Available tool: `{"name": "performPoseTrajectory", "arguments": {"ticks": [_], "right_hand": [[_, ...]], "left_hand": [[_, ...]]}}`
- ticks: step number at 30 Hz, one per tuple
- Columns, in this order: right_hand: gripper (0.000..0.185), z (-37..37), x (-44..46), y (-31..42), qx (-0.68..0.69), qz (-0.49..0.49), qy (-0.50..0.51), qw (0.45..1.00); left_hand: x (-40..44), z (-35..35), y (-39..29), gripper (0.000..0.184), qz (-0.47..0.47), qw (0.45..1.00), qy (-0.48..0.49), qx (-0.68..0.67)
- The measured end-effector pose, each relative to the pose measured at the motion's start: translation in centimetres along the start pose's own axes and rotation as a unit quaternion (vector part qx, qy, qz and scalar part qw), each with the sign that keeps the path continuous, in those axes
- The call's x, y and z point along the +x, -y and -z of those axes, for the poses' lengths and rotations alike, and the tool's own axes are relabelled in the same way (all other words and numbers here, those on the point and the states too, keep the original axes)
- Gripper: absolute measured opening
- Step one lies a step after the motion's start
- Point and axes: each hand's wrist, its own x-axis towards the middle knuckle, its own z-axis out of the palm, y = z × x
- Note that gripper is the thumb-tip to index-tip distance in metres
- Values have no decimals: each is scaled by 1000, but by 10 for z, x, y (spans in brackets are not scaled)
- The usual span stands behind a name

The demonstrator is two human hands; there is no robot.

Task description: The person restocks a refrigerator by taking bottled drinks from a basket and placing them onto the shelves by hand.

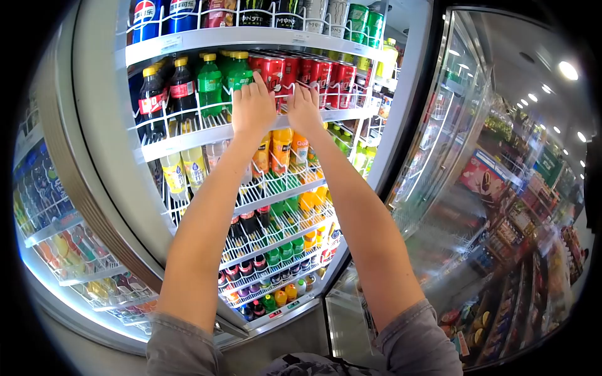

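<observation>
Both my arms reach up to the second shelf of an upright drinks cooler. My left hand (253, 108) is at the wire rail, in front of the green bottles (210, 81) and the leftmost red cans (272, 72); its index finger points up and the other fingers are curled. Beside it, my right hand (304, 111) rests with bent fingers on the white wire rail (346, 100), before more red cans (320, 74). Whether either hand grips the rail or a can is hard to make out. Dark cola bottles (182, 89) stand at the shelf's left.
Cans fill the top shelf (251, 37), and lower shelves hold yellow, orange and green bottles (281, 150). An open glass door (433, 125) stands at the right, with store shelves (520, 238) beyond. Another lit cooler (69, 238) is at the left.
</observation>
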Motion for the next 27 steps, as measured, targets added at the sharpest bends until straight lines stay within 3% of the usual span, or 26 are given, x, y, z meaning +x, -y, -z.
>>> {"name": "performPoseTrajectory", "arguments": {"ticks": [1,3,5,9,11,13,15,21,22,25,27], "right_hand": [[55,0,-8,2,-39,44,-26,998],[60,11,-23,5,-54,43,15,997],[58,31,-39,20,192,-27,62,979],[57,73,-98,56,229,-21,-4,973],[56,89,-131,72,328,-105,-31,938],[55,107,-166,86,351,-138,-40,925],[53,122,-201,95,372,-172,-49,911],[45,161,-270,97,368,-218,-30,903],[44,168,-279,98,374,-233,-26,897],[41,196,-308,103,380,-250,-25,890],[40,225,-328,109,416,-264,-15,870]], "left_hand": [[-11,3,-1,59,1,1000,1,-1],[-33,8,-4,56,-56,996,-73,18],[-51,13,-9,55,-57,994,-89,3],[-87,45,-25,50,-31,991,-113,-72],[-112,66,-35,49,10,976,-118,-185],[-143,79,-44,49,22,969,-120,-217],[-176,90,-53,49,56,934,-62,-348],[-252,116,-61,46,133,887,29,-441],[-260,123,-64,44,130,891,-2,-436],[-280,157,-72,42,160,855,7,-493],[-300,186,-80,41,155,862,34,-481]]}}
